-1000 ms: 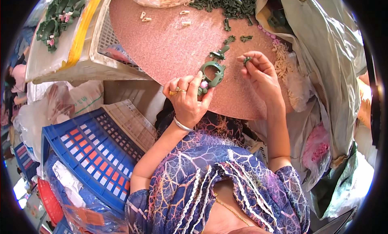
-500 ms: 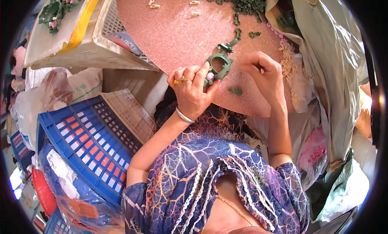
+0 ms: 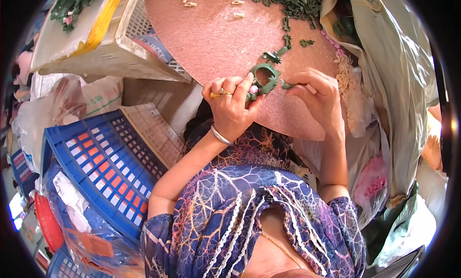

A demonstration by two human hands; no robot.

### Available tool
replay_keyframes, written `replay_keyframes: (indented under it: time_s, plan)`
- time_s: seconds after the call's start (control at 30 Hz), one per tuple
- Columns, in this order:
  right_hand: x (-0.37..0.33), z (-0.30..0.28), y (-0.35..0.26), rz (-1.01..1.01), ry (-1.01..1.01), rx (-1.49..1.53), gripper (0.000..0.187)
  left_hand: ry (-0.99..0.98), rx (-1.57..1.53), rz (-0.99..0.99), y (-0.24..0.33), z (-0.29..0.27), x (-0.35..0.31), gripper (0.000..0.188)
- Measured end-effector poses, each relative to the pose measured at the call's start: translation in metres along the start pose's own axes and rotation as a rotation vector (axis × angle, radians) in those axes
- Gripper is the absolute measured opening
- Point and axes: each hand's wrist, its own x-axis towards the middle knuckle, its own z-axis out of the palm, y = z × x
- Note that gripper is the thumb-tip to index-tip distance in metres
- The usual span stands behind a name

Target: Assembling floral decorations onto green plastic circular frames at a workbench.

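Note:
My left hand (image 3: pixel 231 105) is closed on a dark green plastic ring-shaped part (image 3: pixel 274 80), held just over the near edge of the pinkish round tabletop (image 3: pixel 206 38). A small pink piece (image 3: pixel 253 89) sits on the part beside my fingertips. To its right, my right hand (image 3: pixel 318 96) pinches a small green plastic piece (image 3: pixel 286 85) between thumb and finger, close to the ring but apart from it. Just beyond the ring lie loose green parts (image 3: pixel 273 55), and one more green part (image 3: pixel 306 43) rests farther right.
A heap of green parts (image 3: pixel 302 5) covers the tabletop's far side. Several cream clips (image 3: pixel 190 4) lie far left. Pale sacking (image 3: pixel 384 57) edges the right, near pink and cream pieces (image 3: pixel 346 76). A white crate (image 3: pixel 72 52) and blue basket (image 3: pixel 110 167) stand left.
The small green piece that lay on the tabletop is now in my right hand's fingers, lifted toward the ring. My left hand keeps its hold; the whole view has shifted slightly.

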Motion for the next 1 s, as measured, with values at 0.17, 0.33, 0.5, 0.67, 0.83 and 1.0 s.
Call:
replay_keyframes:
  time_s: [0.17,0.33,0.5,0.67,0.83,1.0]
  plan:
    - [0.039,0.005,0.001,-0.183,-0.196,-0.059,0.01,0.004,-0.03,-0.026,0.0,0.0,0.0,0.046]
    - [0.066,0.006,0.004,-0.222,-0.414,-0.156,0.009,0.008,-0.045,-0.05,0.002,-0.001,0.002,0.043]
    - [0.075,0.012,0.01,-0.172,-0.504,-0.133,0.008,0.027,-0.067,-0.063,0.002,0.0,0.001,0.046]
    - [0.076,0.011,0.004,-0.044,-0.543,-0.108,0.011,0.029,-0.085,-0.074,0.005,-0.002,0.0,0.047]
    - [0.077,0.021,-0.011,0.377,-0.529,-0.086,0.016,0.027,-0.079,-0.085,0.004,-0.001,-0.004,0.046]
    - [0.07,0.028,-0.026,0.3,-0.419,-0.34,0.009,0.017,-0.062,-0.06,0.006,-0.002,-0.003,0.043]
